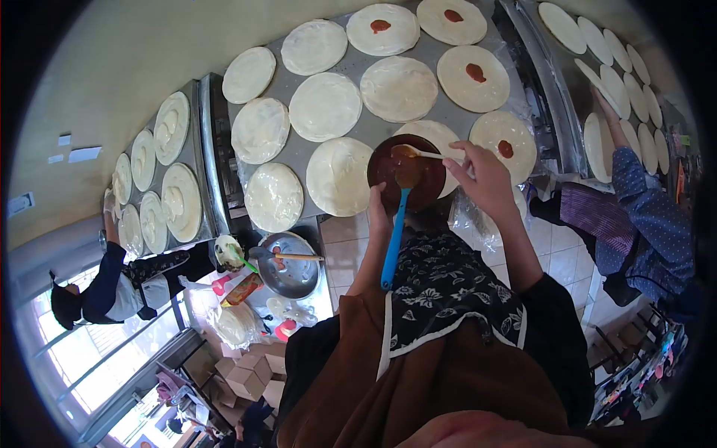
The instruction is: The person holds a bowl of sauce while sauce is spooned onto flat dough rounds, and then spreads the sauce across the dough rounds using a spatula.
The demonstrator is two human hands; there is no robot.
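A dark bowl [382, 190] of red sauce is in my left hand [379, 213], whose fingers wrap round its near left side. My right hand [485, 178] pinches a pale spoon [429, 154], its red-coated tip over the bowl. A blue-handled spatula [393, 239] rests with its head in the sauce and its handle hanging toward me. Under and beyond the bowl, round flat dough discs [325, 106] lie in rows on the metal table [340, 63]. Several discs on the right carry a blob of red sauce [506, 149]; those on the left have none.
At the lower left, a metal pan [293, 278] with a wooden-handled utensil stands beside a small bowl [228, 252] and plastic bags. Co-workers [104, 287] [650, 224] stand at side tables with more discs. Cardboard boxes [249, 375] lie behind, on the left.
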